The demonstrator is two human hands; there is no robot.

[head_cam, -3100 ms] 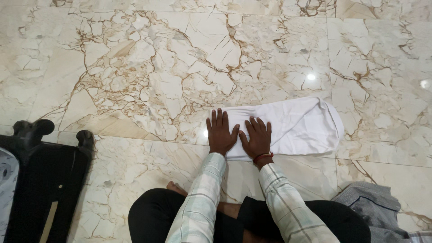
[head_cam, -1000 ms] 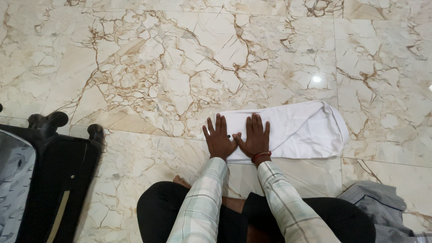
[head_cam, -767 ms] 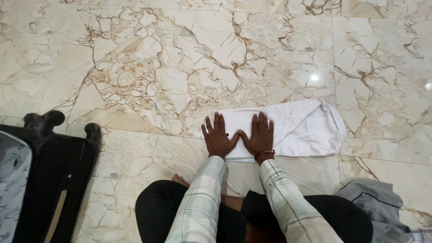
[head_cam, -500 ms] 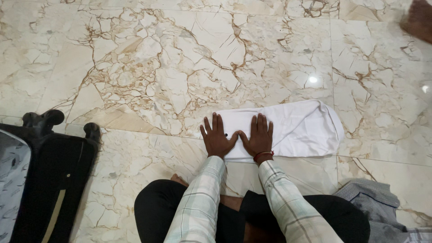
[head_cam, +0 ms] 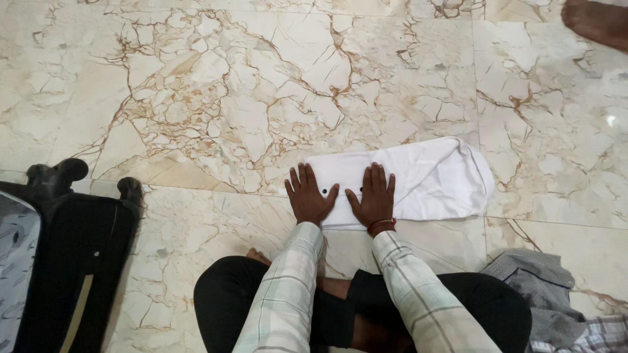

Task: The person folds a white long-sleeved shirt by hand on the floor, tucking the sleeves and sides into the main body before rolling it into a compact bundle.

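White cloth [head_cam: 418, 180]: long axis runs rightward; your left hand [head_cam: 307, 196] and right hand [head_cam: 376, 196] lie flat, fingers spread, on its left end.

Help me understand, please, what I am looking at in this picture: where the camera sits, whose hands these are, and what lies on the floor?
The camera is worn on a person's head and looks straight down, so you see that person's own arms in checked sleeves and crossed legs in black trousers. There is no machine, only two bare hands. The left hand and the right hand both lie flat, palms down and fingers spread, on the left end of a white cloth that is spread on the marble floor. Nothing is gripped; the hands only press on the cloth. The right wrist wears a red band. Two small dark dots show on the cloth between the hands; what they are I cannot tell. To the left stands a black suitcase, to the lower right a heap of grey clothing. At the top right is another person's bare foot.
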